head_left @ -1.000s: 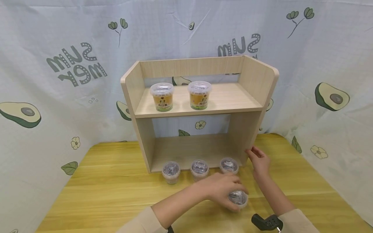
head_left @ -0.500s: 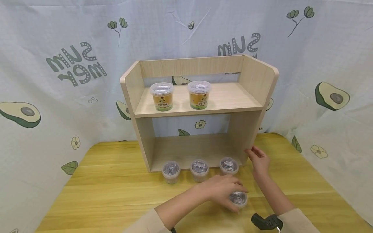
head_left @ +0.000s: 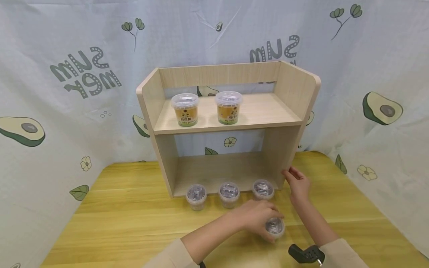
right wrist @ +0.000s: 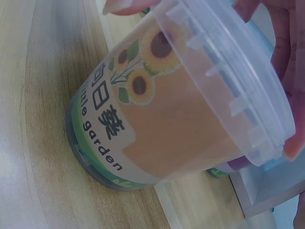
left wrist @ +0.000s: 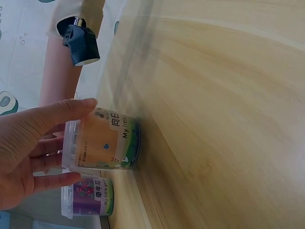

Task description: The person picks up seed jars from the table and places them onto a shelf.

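Note:
My left hand [head_left: 253, 217] is around a lidded clear plastic cup [head_left: 275, 225] on the table. In the left wrist view, the thumb lies along one side of this cup [left wrist: 105, 143] and the fingers reach round the other, near the lid. Its orange label with sunflowers shows large in the right wrist view. With thumb and fingers, my right hand [head_left: 298, 184] holds the front edge of the right side panel of a pale wooden shelf [head_left: 285, 145]. Behind the gripped cup, a purple-labelled cup [left wrist: 86, 196] appears in the left wrist view.
Three lidded cups stand along the shelf's front: left [head_left: 196, 197], middle [head_left: 229, 195] and right [head_left: 263, 190]. On the upper board sit two orange-labelled cups, a left one [head_left: 185, 109] and a right one [head_left: 228, 107]. A printed cloth [head_left: 83, 29] hangs behind the table [head_left: 134, 223].
My left hand has drawn slightly closer round the cup, which stays in about the same place. The right hand keeps its place on the shelf's side panel.

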Tool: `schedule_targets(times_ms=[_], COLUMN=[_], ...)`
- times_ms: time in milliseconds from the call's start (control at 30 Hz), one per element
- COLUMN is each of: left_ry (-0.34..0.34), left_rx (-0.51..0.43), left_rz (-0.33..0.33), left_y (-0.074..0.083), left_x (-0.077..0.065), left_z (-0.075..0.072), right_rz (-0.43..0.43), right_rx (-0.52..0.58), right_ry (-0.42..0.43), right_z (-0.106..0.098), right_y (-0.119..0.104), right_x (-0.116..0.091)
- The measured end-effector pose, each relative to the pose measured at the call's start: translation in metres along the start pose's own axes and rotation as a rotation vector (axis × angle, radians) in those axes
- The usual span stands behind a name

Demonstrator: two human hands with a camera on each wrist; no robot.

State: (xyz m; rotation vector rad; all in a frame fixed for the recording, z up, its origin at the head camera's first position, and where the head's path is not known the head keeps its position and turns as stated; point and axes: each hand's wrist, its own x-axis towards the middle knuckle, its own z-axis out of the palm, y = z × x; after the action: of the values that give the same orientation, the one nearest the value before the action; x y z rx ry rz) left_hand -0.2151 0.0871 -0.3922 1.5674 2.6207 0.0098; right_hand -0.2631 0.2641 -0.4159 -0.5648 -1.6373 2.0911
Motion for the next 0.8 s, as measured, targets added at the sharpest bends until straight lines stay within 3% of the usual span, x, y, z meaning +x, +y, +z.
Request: schedule_targets(times_ms=[167,467,800], left_ry=[-0.019,-0.044,-0.048], left_rx=[0.006,-0.003,-0.006], left_rz=[-0.030,-0.056,-0.071], left_y=[0.0024,0.0064,0.0086], left_x=[0.0013,0.0054,0.0058], left_z=[-0.0028,-0.0066,-0.0085], right_rz=[-0.023,0.027,0.018], right_rx=[-0.002,0.016,0.028], right_ry=[-0.007,-0.005,-0.006], right_z=[0.0002,-0.0005,0.0006], right_y=[0.0016,-0.0011,-0.0035], right_x=[0.0011,0.0002,-0.0013])
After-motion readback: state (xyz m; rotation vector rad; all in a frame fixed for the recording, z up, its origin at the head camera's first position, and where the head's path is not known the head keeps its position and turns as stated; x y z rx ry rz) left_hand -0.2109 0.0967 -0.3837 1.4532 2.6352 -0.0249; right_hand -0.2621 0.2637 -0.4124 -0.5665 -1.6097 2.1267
